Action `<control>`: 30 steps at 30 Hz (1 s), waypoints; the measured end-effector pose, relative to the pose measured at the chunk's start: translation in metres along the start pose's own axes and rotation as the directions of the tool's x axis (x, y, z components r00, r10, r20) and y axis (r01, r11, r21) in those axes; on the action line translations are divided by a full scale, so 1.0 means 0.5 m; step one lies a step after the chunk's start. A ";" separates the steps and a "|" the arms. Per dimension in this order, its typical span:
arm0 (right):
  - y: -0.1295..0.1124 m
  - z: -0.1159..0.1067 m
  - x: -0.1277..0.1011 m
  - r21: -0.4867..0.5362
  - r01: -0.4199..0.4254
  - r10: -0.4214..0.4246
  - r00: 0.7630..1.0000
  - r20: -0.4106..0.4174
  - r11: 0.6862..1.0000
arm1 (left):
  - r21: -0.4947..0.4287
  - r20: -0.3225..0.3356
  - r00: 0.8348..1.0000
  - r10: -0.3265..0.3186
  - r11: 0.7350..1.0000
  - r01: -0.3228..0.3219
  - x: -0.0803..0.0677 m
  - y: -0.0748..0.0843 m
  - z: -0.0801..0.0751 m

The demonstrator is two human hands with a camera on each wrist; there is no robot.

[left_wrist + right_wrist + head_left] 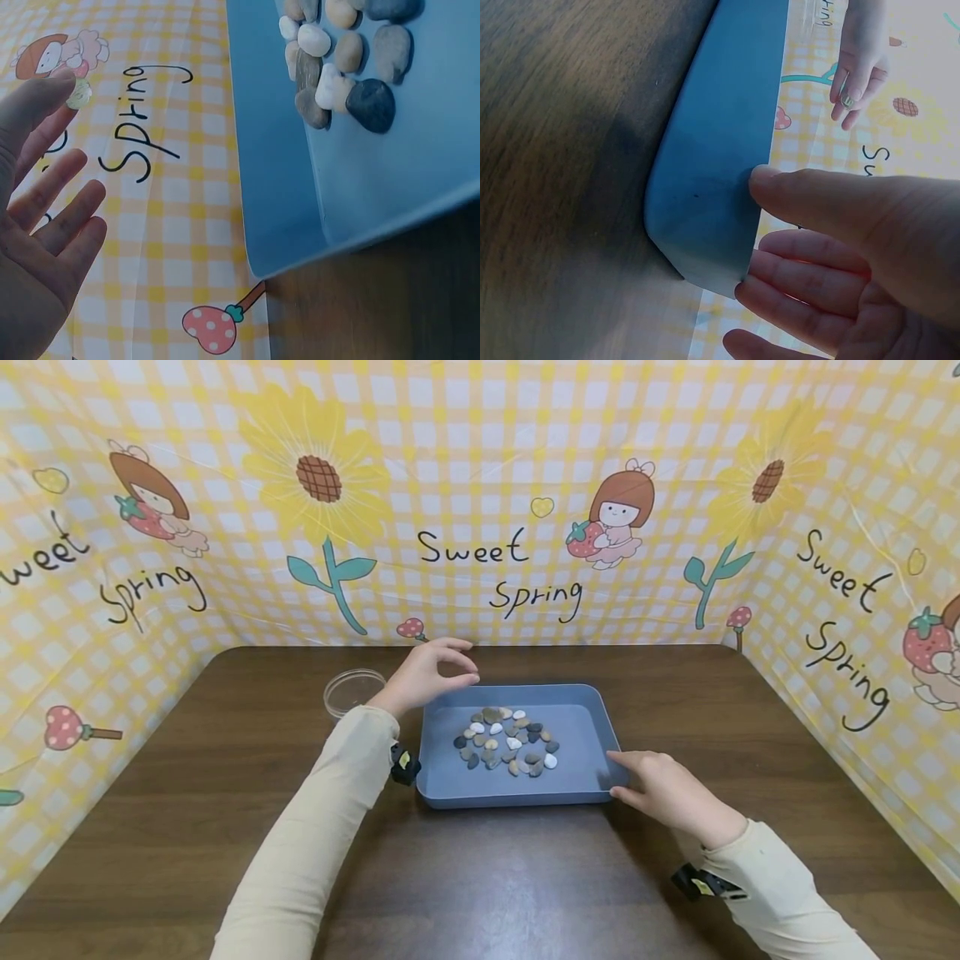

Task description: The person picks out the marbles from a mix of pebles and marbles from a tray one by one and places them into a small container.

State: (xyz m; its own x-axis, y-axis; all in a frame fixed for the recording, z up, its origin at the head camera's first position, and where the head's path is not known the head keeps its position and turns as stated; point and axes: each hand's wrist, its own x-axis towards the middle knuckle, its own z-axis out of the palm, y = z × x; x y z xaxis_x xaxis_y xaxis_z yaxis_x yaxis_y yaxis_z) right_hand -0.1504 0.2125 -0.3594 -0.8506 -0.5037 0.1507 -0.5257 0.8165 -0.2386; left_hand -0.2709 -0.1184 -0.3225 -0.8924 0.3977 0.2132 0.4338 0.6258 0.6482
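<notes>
In the left wrist view a small translucent, pale greenish piece (79, 94), perhaps a glass bead, is pinched between the thumb and index finger of my left hand (429, 675). The hand is raised over the back left corner of a blue-grey tray (585, 727). Inside the tray lie several pebbles (513, 744) in white, tan, grey and black, spread over its left and middle part. My right hand (675, 792) holds the tray's front right corner, thumb on the front wall and fingers at the side wall.
A clear round container (352, 692) stands left of the tray, partly hidden by the left forearm. The brown wooden table (495, 877) ends at a yellow checked cloth (480, 468) that rises at the back and both sides.
</notes>
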 end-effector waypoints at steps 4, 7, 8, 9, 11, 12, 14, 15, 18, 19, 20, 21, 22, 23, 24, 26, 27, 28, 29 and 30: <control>0.001 0.001 -0.001 0.005 -0.002 0.002 1.000 0.000 1.000 | -0.011 -0.011 1.000 0.006 1.000 -0.006 -0.006 -0.006 -0.007; 0.001 0.001 -0.001 0.013 -0.003 0.003 1.000 0.000 1.000 | -0.028 -0.023 1.000 -0.002 1.000 0.001 -0.012 -0.008 -0.012; 0.001 0.001 -0.002 0.016 -0.003 0.003 1.000 0.002 1.000 | -0.033 -0.029 1.000 -0.003 0.999 0.002 -0.014 -0.009 -0.014; 0.001 0.002 -0.002 0.018 -0.004 0.004 1.000 0.002 1.000 | -0.036 -0.035 0.999 -0.002 0.999 0.001 -0.015 -0.012 -0.016; 0.001 0.002 -0.002 0.018 -0.007 0.007 1.000 0.001 1.000 | -0.034 -0.049 0.999 -0.001 0.999 -0.001 -0.020 -0.016 -0.022; 0.001 0.002 -0.002 0.016 -0.006 0.006 1.000 0.000 1.000 | -0.032 -0.055 0.998 0.002 0.999 -0.004 -0.023 -0.019 -0.025; 0.001 0.002 -0.002 0.015 -0.005 0.005 1.000 0.000 1.000 | -0.029 -0.067 0.998 0.004 1.000 -0.006 -0.030 -0.026 -0.032; 0.001 0.001 -0.002 0.015 -0.007 0.007 1.000 0.000 1.000 | -0.028 -0.073 0.997 0.004 1.000 -0.007 -0.034 -0.031 -0.035; 0.002 0.001 -0.003 0.016 -0.011 0.011 1.000 0.002 1.000 | -0.032 -0.091 0.996 -0.002 0.999 0.000 -0.047 -0.041 -0.048; 0.001 0.001 -0.003 0.017 -0.011 0.011 1.000 0.001 1.000 | -0.033 -0.097 0.995 -0.006 0.999 0.003 -0.051 -0.044 -0.052; 0.001 0.001 -0.003 0.018 -0.012 0.012 1.000 0.002 1.000 | -0.035 -0.103 0.995 -0.011 0.999 0.008 -0.056 -0.047 -0.057; 0.002 0.001 -0.003 0.018 -0.010 0.010 1.000 0.002 1.000 | -0.034 -0.108 0.994 -0.016 0.999 0.013 -0.060 -0.051 -0.062; 0.002 0.001 -0.002 0.019 -0.008 0.008 1.000 0.002 1.000 | -0.032 -0.111 0.994 -0.023 0.999 0.020 -0.065 -0.055 -0.067; 0.001 0.000 -0.002 0.019 -0.006 0.006 1.000 0.002 1.000 | -0.029 -0.115 0.993 -0.031 0.999 0.027 -0.069 -0.060 -0.071; 0.001 0.000 -0.002 0.019 -0.004 0.004 1.000 0.002 1.000 | -0.027 -0.118 0.992 -0.036 0.999 0.033 -0.073 -0.065 -0.075; 0.001 0.000 -0.002 0.020 -0.004 0.004 1.000 0.002 1.000 | -0.023 -0.125 0.991 -0.047 0.999 0.044 -0.083 -0.076 -0.083; 0.001 0.000 -0.002 0.020 -0.006 0.006 1.000 0.003 1.000 | -0.022 -0.129 0.990 -0.051 0.999 0.048 -0.087 -0.080 -0.087; 0.001 0.000 -0.002 0.020 -0.007 0.007 1.000 0.003 1.000 | -0.019 -0.135 0.989 -0.054 0.998 0.052 -0.092 -0.084 -0.091; 0.002 0.000 -0.002 0.018 -0.009 0.009 1.000 0.004 1.000 | -0.016 -0.144 0.988 -0.053 0.999 0.051 -0.097 -0.089 -0.095; 0.002 0.001 -0.002 0.018 -0.009 0.009 1.000 0.004 1.000 | -0.015 -0.152 0.987 -0.049 0.999 0.048 -0.102 -0.094 -0.099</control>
State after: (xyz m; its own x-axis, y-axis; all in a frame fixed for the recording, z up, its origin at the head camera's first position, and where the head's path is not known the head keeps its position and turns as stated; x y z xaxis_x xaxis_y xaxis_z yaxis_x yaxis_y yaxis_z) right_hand -0.1500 0.2137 -0.3601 -0.8556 -0.4972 0.1443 -0.5176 0.8160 -0.2572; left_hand -0.2518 -0.2013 -0.3274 -0.9213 0.2596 0.2896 0.3887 0.6339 0.6686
